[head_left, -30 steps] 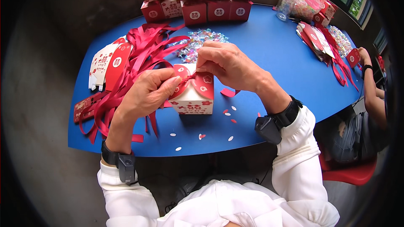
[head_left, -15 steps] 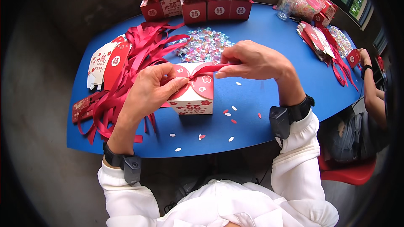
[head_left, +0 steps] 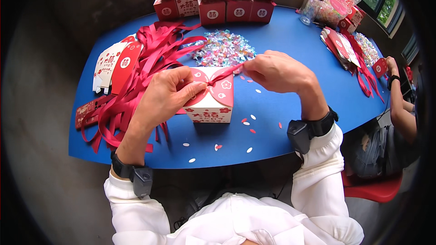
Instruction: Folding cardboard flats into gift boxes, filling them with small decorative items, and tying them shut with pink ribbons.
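Note:
A red and white gift box [head_left: 209, 104] stands upright on the blue table in front of me, its petal-shaped flaps folded together on top. Red ribbon [head_left: 224, 76] passes through the middle of the lid. My left hand [head_left: 170, 90] pinches the ribbon at the box's left side, thumb resting near the centre of the lid. Off the upper right corner of the box, my right hand [head_left: 279, 72] grips the other end, and that stretch is taut and twisted. The fingertips of my right hand are partly hidden behind its knuckles.
Loose red ribbons [head_left: 150, 63] heap at the left beside flat unfolded boxes [head_left: 111, 66]. Wrapped candies [head_left: 225, 47] lie piled behind the box. Finished boxes [head_left: 227, 7] are stacked at the back. Small paper ovals [head_left: 249, 150] dot the table. At right, another person's hand [head_left: 391, 63] holds a red box.
My right hand has drawn the ribbon farther right and slightly up, and it is now narrower and tighter. My left hand stays pinched at the lid.

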